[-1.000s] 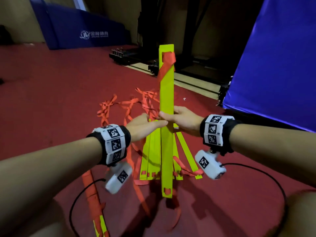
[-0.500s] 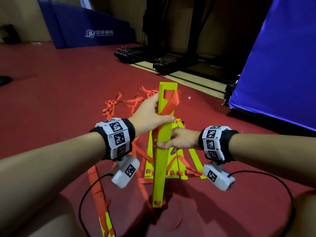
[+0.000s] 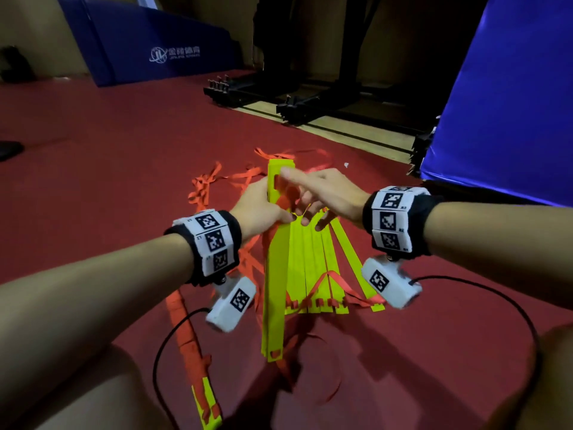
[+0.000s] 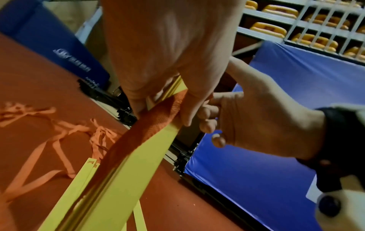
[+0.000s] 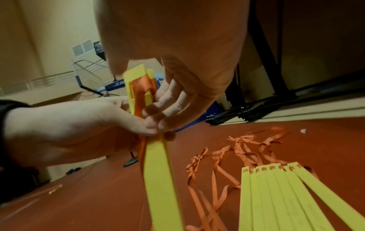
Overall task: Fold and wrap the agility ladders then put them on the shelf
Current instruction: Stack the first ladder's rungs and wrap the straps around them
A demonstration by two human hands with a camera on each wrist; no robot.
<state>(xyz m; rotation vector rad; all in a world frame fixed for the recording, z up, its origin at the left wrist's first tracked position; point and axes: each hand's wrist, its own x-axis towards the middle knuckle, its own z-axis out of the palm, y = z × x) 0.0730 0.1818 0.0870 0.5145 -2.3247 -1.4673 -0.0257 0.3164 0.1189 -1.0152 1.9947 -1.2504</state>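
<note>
A stack of yellow ladder rungs (image 3: 274,274) stands tilted on the red floor, with an orange strap (image 3: 283,201) threaded through its top slot. My left hand (image 3: 260,209) grips the stack near its top, the thumb pressing the orange strap (image 4: 164,115) flat. Facing it, my right hand (image 3: 328,193) has its fingers curled on the top end of the stack (image 5: 158,171) by the strap (image 5: 141,87), index finger stretched over the tip. Several more rungs (image 3: 319,268) lie side by side on the floor behind. Loose straps (image 3: 214,181) lie tangled beyond them.
A second folded ladder piece (image 3: 192,346) lies at the lower left. A blue mat (image 3: 511,103) stands at the right and another blue mat (image 3: 155,48) leans at the back. Black equipment bases (image 3: 294,100) sit ahead. A grey shelf (image 4: 316,23) holds yellow items.
The rung stack has come down from upright and high to a low tilt. My left hand slid up to its top end and my right hand moved from its middle to the top.
</note>
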